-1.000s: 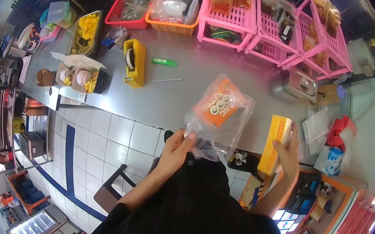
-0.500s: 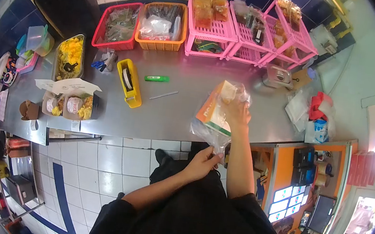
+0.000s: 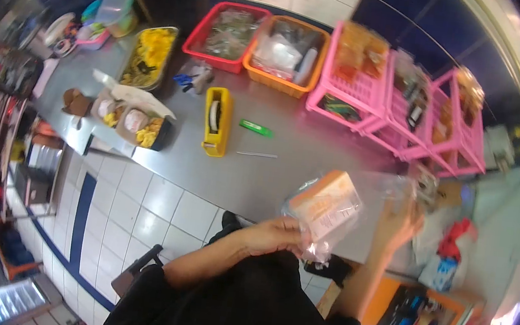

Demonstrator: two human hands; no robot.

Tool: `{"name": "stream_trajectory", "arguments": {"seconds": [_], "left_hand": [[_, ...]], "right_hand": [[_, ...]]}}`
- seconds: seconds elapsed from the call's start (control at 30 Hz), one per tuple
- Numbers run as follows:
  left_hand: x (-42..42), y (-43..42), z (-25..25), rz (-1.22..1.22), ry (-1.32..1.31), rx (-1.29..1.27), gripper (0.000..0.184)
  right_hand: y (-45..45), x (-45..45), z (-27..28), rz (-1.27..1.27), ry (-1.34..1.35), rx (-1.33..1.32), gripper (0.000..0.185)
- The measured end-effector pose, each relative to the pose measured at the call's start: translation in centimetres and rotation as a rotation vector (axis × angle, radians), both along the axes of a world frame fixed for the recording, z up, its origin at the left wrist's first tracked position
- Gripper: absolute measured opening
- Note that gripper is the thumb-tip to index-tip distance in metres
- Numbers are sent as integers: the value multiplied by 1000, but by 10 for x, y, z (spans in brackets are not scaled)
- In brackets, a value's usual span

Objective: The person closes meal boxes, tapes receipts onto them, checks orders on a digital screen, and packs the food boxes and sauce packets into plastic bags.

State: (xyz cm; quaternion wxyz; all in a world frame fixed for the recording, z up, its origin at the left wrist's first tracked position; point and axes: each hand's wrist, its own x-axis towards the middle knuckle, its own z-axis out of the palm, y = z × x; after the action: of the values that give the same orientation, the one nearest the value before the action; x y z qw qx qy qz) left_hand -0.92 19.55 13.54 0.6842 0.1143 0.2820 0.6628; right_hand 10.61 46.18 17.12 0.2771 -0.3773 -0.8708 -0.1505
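Observation:
A clear plastic bag (image 3: 337,235) with an orange and white box (image 3: 327,203) inside is held in front of me at the counter's near edge. My left hand (image 3: 278,236) is closed on the bag's lower left side, thumb and fingers pressed against the film. At the right, my right hand (image 3: 401,220) is raised, slightly blurred. The bag's film stretches across to its fingertips, which pinch the far end. The box is tilted, its printed side facing up.
On the metal counter (image 3: 206,178) are a yellow tape dispenser (image 3: 217,121), a green cutter (image 3: 256,127), a thin white stick (image 3: 257,154) and open food boxes (image 3: 138,123). Behind stand a red basket (image 3: 227,35), an orange basket (image 3: 284,55) and pink racks (image 3: 352,96).
My right hand has moved from on top of the box out to the right, drawing the bag's film with it. The box now lies turned, closer to my left hand. The view has rotated.

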Motion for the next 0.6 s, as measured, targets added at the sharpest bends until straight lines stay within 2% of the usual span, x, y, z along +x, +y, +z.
{"name": "stream_trajectory", "arguments": {"seconds": [0.03, 0.1, 0.17, 0.2, 0.27, 0.3, 0.33, 0.37, 0.4, 0.43, 0.47, 0.5, 0.57, 0.6], "left_hand": [[-13, -1, 17, 36, 15, -21, 33], [-35, -8, 51, 4, 594, 107, 31], [-44, -18, 84, -201, 873, 114, 33], [-50, -24, 88, -323, 1046, 114, 34], [-58, -41, 77, -257, 1010, 98, 37], [-63, -50, 70, -213, 978, 88, 39], [-70, -59, 65, -222, 981, 103, 39], [-79, -67, 60, -152, 901, -14, 41], [-90, -74, 55, -85, 817, -127, 43], [-103, -80, 51, -26, 769, -138, 43], [-115, -87, 45, -42, 767, -120, 43], [-129, -94, 40, -32, 729, -142, 43], [-157, -109, 36, -23, 712, -193, 44], [-170, -121, 36, -16, 724, -177, 44]], "right_hand": [[-1, -2, 20, 0, -26, -32, 44], [13, 12, 47, 76, -113, -209, 35], [17, 12, 88, 80, 229, -914, 20], [27, 20, 103, 251, 310, -910, 14], [21, -10, 133, 370, 399, -797, 14], [17, -39, 143, 518, 289, -682, 14], [6, -85, 148, 609, 208, -698, 14], [-4, -130, 153, 702, 129, -718, 15], [-20, -183, 152, 742, 79, -873, 15], [-25, -231, 140, 856, 24, -893, 18], [-27, -280, 131, 855, -132, -970, 21], [-18, -331, 92, 903, -132, -906, 23], [-2, -429, 29, 789, -109, -824, 27], [14, -480, -4, 623, -229, -834, 29]]}}
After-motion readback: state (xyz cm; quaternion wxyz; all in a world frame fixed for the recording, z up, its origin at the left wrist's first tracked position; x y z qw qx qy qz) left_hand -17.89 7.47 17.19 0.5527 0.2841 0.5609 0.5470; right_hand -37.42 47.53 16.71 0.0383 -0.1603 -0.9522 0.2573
